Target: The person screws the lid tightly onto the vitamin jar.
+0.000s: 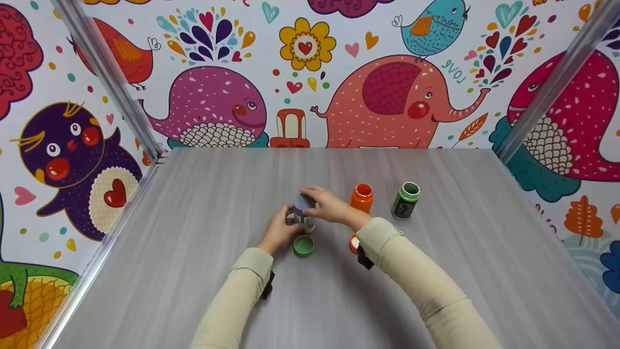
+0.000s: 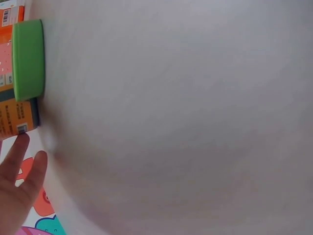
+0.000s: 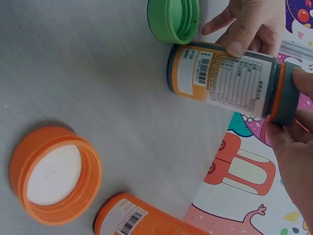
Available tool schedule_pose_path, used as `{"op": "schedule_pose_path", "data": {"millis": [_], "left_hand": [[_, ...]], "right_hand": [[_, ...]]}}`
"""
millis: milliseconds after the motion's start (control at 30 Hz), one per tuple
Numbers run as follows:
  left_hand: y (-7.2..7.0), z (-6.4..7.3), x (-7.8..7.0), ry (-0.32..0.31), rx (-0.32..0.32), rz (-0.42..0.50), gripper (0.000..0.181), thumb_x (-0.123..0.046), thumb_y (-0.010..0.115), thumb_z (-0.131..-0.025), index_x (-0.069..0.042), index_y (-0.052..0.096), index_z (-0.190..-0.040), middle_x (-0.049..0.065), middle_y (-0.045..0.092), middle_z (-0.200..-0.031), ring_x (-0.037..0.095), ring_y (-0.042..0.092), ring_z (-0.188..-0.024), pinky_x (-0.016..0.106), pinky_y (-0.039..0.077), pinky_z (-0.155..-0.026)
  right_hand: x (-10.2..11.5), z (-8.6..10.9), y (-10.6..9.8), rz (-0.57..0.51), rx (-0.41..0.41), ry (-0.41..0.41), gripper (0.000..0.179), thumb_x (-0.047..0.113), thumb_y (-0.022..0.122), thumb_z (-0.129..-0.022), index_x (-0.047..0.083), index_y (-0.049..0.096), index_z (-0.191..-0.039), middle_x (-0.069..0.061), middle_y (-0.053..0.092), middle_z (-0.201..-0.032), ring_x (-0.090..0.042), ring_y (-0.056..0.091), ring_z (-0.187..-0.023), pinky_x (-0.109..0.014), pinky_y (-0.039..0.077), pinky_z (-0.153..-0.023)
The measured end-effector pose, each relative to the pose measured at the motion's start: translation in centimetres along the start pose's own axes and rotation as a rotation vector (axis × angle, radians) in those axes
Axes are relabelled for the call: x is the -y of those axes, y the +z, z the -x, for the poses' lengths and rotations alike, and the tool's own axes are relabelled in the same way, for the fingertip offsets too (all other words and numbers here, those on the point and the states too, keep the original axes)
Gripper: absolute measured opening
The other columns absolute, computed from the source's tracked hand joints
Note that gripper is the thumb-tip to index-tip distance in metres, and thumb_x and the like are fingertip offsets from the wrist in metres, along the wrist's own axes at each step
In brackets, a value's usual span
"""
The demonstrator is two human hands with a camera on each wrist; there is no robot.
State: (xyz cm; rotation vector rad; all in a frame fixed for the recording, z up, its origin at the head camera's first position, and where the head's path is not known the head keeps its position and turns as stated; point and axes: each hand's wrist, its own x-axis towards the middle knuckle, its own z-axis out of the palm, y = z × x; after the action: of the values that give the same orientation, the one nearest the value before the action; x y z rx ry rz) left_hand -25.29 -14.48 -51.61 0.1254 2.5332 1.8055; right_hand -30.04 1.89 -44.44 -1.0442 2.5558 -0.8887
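A labelled jar [image 3: 230,81] with a grey-blue lid [image 1: 303,203] stands near the middle of the table. My left hand [image 1: 279,230] holds its body from the left, with the thumb across the label in the right wrist view. From the right, my right hand [image 1: 330,207] grips the lid between thumb and fingers. An orange band shows just under the lid's edge. Right in front of the jar lies a green cap [image 1: 303,246], hollow side up. In the left wrist view, that cap hides part of the jar, and only a few left fingers [image 2: 32,178] show.
An open orange jar [image 1: 362,198] stands right of my hands, partly behind the right one. Farther right is an open green jar [image 1: 406,202]. An orange cap [image 3: 54,176] with a white liner lies hollow side up by my right wrist. Printed panels border the table [image 1: 218,194].
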Motion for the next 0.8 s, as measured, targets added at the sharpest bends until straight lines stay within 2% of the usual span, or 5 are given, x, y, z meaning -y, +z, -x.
{"op": "schedule_pose_path", "data": {"millis": [200, 500, 633, 800], "left_hand": [[0.0, 0.1, 0.0, 0.02, 0.013, -0.012, 0.05, -0.004, 0.065, -0.082, 0.001, 0.043, -0.127, 0.023, 0.047, -0.132, 0.034, 0.055, -0.111, 0.04, 0.046, -0.091], [-0.1, 0.0, 0.1, -0.001, -0.002, -0.056, 0.054, -0.008, 0.067, -0.08, -0.001, 0.044, -0.129, 0.021, 0.046, -0.133, 0.033, 0.053, -0.113, 0.042, 0.043, -0.095], [-0.1, 0.0, 0.1, -0.001, -0.004, -0.048, 0.053, -0.009, 0.067, -0.081, -0.002, 0.044, -0.129, 0.02, 0.046, -0.134, 0.033, 0.052, -0.114, 0.043, 0.042, -0.096], [-0.1, 0.0, 0.1, -0.005, 0.0, -0.056, 0.053, -0.009, 0.065, -0.083, 0.0, 0.042, -0.13, 0.021, 0.045, -0.134, 0.032, 0.053, -0.114, 0.041, 0.043, -0.094]], "right_hand": [[-0.1, 0.0, 0.9, -0.021, -0.083, 0.062, 0.056, 0.023, 0.063, -0.086, -0.001, 0.044, -0.132, -0.017, 0.044, -0.132, -0.027, 0.047, -0.115, -0.039, 0.038, -0.1], [-0.1, -0.2, 2.0, -0.135, -0.203, 0.184, 0.058, 0.033, 0.069, -0.081, -0.001, 0.047, -0.123, -0.014, 0.049, -0.118, -0.024, 0.049, -0.1, -0.038, 0.045, -0.092], [0.0, -0.2, 2.2, -0.176, -0.201, 0.218, 0.059, 0.035, 0.068, -0.081, 0.001, 0.044, -0.123, -0.016, 0.051, -0.118, -0.025, 0.05, -0.1, -0.039, 0.045, -0.09], [-0.2, 0.1, 1.7, -0.213, -0.14, 0.194, 0.076, 0.036, 0.069, -0.08, -0.001, 0.032, -0.135, -0.019, 0.041, -0.136, -0.029, 0.045, -0.119, -0.043, 0.036, -0.102]]}}
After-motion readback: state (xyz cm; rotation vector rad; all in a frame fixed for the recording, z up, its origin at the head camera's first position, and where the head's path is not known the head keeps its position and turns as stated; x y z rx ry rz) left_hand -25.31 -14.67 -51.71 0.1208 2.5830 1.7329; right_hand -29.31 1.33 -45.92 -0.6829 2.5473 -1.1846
